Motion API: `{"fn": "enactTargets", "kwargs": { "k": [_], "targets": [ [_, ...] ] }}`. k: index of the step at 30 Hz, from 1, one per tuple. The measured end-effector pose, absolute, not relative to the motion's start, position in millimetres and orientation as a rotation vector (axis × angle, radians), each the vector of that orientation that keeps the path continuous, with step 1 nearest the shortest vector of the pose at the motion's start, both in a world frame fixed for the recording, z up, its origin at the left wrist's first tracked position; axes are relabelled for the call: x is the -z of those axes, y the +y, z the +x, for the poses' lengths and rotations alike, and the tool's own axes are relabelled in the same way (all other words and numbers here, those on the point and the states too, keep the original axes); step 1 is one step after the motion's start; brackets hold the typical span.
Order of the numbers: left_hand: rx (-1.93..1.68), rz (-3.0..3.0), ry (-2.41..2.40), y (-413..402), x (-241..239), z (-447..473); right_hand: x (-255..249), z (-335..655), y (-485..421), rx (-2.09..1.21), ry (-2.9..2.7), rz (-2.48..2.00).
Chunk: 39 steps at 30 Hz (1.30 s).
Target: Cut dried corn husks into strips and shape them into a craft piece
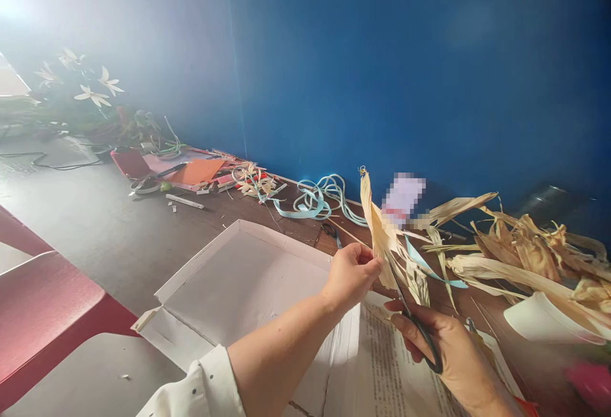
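Note:
My left hand (351, 275) pinches a strip of dried corn husk (377, 226) and holds it upright; a light blue ribbon (432, 270) trails from the husk. My right hand (446, 344) grips dark-handled scissors (413, 315), whose blades point up into the lower part of the husk. Both hands hover above a flattened white cardboard box (229, 283) and a printed paper sheet (386, 366) on the brown table (119, 232).
A heap of dried husks (525, 251) lies at the right beside a white cup (544, 318). Coiled light blue ribbon (317, 197), another pair of scissors (330, 231), orange paper (195, 172) and paper flowers (90, 89) line the blue wall. A red chair (42, 309) stands at left.

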<state>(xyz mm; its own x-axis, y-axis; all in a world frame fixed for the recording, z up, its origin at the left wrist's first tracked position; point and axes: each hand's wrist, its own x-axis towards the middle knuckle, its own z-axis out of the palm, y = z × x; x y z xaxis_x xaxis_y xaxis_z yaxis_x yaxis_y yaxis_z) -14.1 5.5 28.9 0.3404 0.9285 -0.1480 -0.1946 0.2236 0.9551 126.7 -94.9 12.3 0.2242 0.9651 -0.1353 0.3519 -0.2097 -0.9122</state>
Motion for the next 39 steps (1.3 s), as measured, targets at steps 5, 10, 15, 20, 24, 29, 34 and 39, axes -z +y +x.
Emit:
{"fn": "enactTargets", "kwargs": {
  "k": [5,10,15,20,24,29,34,39],
  "targets": [
    [-0.898,1.109,0.874,1.0,-22.1,-11.2,-10.6,128.8,-93.7,-0.987,-1.205,-1.695],
    [-0.888,1.116,0.875,-1.0,-21.6,-10.1,-11.4,132.3,-94.5,-0.987,-1.227,-1.691],
    [-0.883,1.103,0.877,-0.3,-24.0,-10.6,-13.7,131.4,-95.2,-0.99,-1.207,-1.694],
    [-0.875,1.115,0.869,-0.2,-25.0,-12.2,-14.4,130.3,-95.4,-0.982,-1.218,-1.697],
    [-0.874,1.109,0.86,-0.1,-24.5,-12.7,-10.1,133.9,-95.1,-1.004,-1.209,-1.697],
    [-0.926,1.005,0.813,3.2,-25.1,-12.3,-4.3,138.1,-94.2,-1.051,-1.232,-1.697],
    [-0.937,0.923,0.79,4.6,-27.4,-11.9,-7.9,135.5,-93.8,-1.042,-1.247,-1.721],
    [-0.9,0.942,0.791,3.1,-28.4,-11.6,-12.8,131.3,-94.9,-1.03,-1.239,-1.681]
  ]
}}
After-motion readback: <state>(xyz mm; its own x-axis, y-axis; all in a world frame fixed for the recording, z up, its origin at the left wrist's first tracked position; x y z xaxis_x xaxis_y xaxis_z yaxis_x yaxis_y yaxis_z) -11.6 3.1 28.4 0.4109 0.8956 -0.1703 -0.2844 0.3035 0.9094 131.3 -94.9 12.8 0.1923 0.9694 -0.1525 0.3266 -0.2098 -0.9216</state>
